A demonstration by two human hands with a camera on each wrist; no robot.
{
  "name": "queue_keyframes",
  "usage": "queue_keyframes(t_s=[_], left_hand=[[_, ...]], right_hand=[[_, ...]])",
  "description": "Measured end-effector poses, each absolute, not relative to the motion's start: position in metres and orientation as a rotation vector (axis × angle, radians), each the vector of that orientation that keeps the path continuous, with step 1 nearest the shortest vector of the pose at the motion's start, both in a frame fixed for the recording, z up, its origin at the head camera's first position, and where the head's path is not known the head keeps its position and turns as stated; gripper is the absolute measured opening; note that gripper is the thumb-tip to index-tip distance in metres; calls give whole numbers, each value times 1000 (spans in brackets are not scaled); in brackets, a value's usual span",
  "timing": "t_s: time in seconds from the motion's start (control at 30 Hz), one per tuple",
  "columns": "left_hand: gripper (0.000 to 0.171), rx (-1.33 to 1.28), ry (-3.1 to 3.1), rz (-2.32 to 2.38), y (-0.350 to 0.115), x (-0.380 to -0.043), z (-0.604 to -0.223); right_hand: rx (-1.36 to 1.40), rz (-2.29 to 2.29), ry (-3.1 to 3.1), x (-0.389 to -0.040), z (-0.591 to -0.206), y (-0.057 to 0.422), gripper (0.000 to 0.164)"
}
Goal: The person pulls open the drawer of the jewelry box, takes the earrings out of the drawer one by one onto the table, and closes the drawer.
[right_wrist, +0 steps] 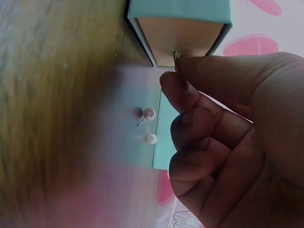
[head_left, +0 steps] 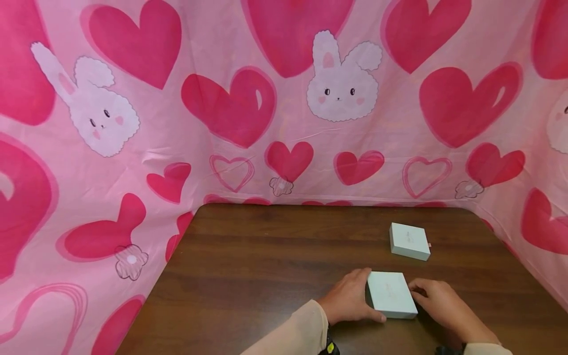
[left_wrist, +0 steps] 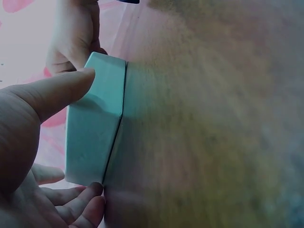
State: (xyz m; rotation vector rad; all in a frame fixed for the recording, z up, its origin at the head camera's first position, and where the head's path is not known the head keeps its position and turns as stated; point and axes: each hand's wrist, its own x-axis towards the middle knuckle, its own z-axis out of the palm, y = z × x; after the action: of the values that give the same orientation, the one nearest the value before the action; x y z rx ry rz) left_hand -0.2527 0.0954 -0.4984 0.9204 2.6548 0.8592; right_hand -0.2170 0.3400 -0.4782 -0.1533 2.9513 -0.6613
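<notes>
Though wide, left hand [head_left: 348, 298] in grip around box [head_left: 391, 295]; right hand [head_left: 441, 301] in pinch on its tab [right_wrist: 175, 59].

No wording can be read. Faint script [head_left: 391, 290] stands on top of the pale drawer box [head_left: 391, 301] between the left hand [head_left: 349, 299] and the right hand [head_left: 443, 301], and more on the similar box [head_left: 410, 241] beyond the hands, but both are too small to make out.

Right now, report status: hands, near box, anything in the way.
Left hand gripping near box. Right hand pinching its pull tab; drawer looks shut. Second box sits apart, beyond; apparently not in the way.
</notes>
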Motion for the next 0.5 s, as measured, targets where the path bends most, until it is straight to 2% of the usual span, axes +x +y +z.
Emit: queue_keyframes(t_s=[0.5], left_hand=[[104, 853, 2693, 884, 79, -251, -497]], right_hand=[[-170, -650, 2964, -216, -476, 344, 9]])
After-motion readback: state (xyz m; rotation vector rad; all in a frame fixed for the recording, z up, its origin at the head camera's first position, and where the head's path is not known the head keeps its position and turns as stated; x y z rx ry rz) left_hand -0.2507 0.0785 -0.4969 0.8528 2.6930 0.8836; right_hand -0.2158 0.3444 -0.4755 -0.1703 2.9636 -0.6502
